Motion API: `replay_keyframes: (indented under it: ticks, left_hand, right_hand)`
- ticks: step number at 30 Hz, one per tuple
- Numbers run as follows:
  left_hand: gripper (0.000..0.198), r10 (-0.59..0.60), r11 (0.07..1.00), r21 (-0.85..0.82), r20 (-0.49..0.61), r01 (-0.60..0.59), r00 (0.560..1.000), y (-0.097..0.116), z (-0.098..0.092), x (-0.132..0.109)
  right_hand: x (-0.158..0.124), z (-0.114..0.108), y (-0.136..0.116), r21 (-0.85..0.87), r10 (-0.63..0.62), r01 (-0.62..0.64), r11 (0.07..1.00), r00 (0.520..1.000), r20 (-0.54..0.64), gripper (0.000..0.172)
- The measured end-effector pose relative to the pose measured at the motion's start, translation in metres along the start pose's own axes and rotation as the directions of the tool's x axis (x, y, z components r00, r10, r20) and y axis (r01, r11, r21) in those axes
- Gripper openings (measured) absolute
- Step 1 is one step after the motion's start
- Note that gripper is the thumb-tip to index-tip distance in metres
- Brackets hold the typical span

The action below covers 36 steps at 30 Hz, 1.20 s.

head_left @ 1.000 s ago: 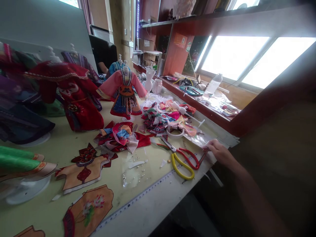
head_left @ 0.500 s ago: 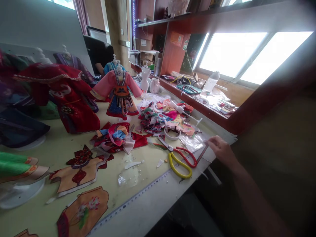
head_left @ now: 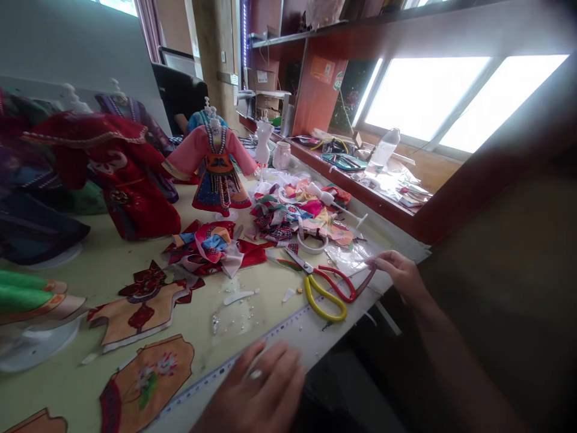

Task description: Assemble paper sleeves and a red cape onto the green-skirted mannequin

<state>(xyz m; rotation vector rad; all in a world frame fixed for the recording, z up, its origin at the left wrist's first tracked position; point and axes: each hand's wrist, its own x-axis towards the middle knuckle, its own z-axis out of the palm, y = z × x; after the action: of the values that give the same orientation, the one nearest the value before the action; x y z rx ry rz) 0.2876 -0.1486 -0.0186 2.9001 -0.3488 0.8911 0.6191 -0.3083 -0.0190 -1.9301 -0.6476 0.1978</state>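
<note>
My right hand (head_left: 399,275), at the table's right edge, has its fingertips pinched on the upper end of a thin dark red strip (head_left: 366,280). The strip bends down to the red handle of the scissors (head_left: 323,288), which lie with one red and one yellow handle. Low in the picture, my left hand (head_left: 259,385) hovers over the clear ruler (head_left: 198,388) at the near edge. It is somewhat blurred, a pale round spot shows on one finger, and its fingertips are not clear. Embroidered orange cloth pieces (head_left: 151,379) lie to its left.
Small dressed forms, one in a pink-sleeved robe (head_left: 219,162) and one in red (head_left: 130,192), stand at the back left. Fabric scraps (head_left: 211,243) and a white tape roll (head_left: 313,245) lie mid-table. Loose beads (head_left: 234,319) are scattered in front. A bottle (head_left: 384,149) stands by the window.
My left hand has come into view from the bottom edge. My right hand has shifted slightly left, and the dark red strip now curves more.
</note>
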Motion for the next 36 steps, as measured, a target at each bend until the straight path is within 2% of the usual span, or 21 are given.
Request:
replay_keyframes:
  ticks: [4,7,11,14,19,25,29,31,34,36]
  left_hand:
    - [0.055,-0.014,0.984,-0.167,0.23,0.054,0.973,0.011,0.044,0.076]
    - [0.061,-0.017,0.978,-0.196,0.255,0.068,0.967,0.008,0.081,0.114]
    - [0.068,0.014,0.978,-0.202,0.285,0.046,0.958,0.002,0.121,0.134]
    - [0.07,0.027,0.978,-0.202,0.325,0.041,0.945,0.001,0.136,0.138]
    - [0.07,0.026,0.98,-0.193,0.325,0.04,0.945,0.003,0.141,0.139]
    - [0.071,0.019,0.977,-0.208,0.306,0.048,0.952,0.006,0.14,0.138]
    - [0.068,0.01,0.965,-0.255,0.245,0.055,0.97,0.003,0.142,0.137]
    - [0.06,0.003,0.953,-0.298,0.176,0.051,0.984,0.001,0.139,0.136]
    - [0.039,-0.098,0.91,-0.4,0.037,0.105,0.994,-0.002,0.124,0.131]
    - [0.028,-0.272,0.813,-0.533,0.01,0.235,0.962,-0.006,0.108,0.126]
  right_hand:
    - [-0.002,0.0,0.003,0.054,0.0,-0.001,0.999,1.0,0.019,0.018]
    - [-0.002,0.0,0.007,0.08,-0.01,0.008,0.997,1.0,0.026,0.018]
    - [-0.002,-0.001,0.009,0.108,-0.021,0.017,0.994,0.999,0.037,0.018]
    - [-0.002,-0.001,0.01,0.131,-0.021,0.014,0.991,0.998,0.053,0.018]
    - [0.001,0.002,0.016,0.206,0.0,-0.004,0.978,1.0,0.022,0.015]
    - [0.016,-0.002,0.021,0.347,0.036,0.019,0.938,0.988,-0.15,0.013]
    - [0.012,-0.006,0.014,0.38,0.033,0.038,0.924,0.983,-0.178,0.013]
    - [0.004,-0.004,0.006,0.376,0.018,0.046,0.925,0.986,-0.165,0.013]
    - [-0.012,0.001,-0.009,0.361,-0.018,0.065,0.93,0.991,-0.132,0.013]
    - [-0.021,0.004,-0.02,0.349,-0.06,0.094,0.932,0.992,-0.107,0.011]
